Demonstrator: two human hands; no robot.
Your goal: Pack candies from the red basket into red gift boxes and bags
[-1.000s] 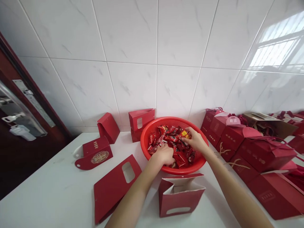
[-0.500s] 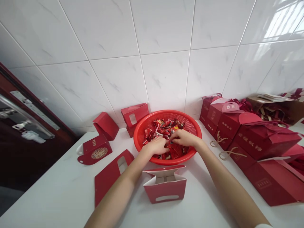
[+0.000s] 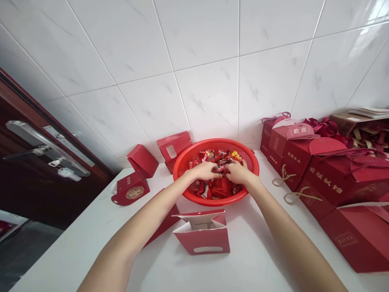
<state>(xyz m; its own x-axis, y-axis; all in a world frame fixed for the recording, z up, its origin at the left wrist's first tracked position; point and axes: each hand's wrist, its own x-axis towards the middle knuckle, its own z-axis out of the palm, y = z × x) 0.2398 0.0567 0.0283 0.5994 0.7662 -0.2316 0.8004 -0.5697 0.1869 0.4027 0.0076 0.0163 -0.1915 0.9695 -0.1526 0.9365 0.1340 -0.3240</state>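
Note:
A round red plastic basket [image 3: 253, 158] with perforated sides holds a heap of shiny wrapped candies [image 3: 220, 187]. Both of my hands are inside it, facing each other. My left hand [image 3: 208, 171] curls its fingers on candies near the middle of the heap. Just to the right, my right hand [image 3: 237, 172] has its fingers bent around candies too; its fingertips are partly hidden. In front of the basket stands a red paper box [image 3: 209, 241], its top open, with a handle slot in the near side and nothing visible inside.
Red boxes [image 3: 165, 221] lie partly under my left forearm, and others [image 3: 133, 187] rest at the left and against the tiled wall [image 3: 209, 97]. Filled-out red gift boxes [image 3: 331, 178] with cord loops [image 3: 299, 196] line the right side. A door [image 3: 39, 162] stands at left.
The view has shifted and tilted. Both hands have moved within the candy heap, and my right hand has turned, its fingers now deeper among the candies.

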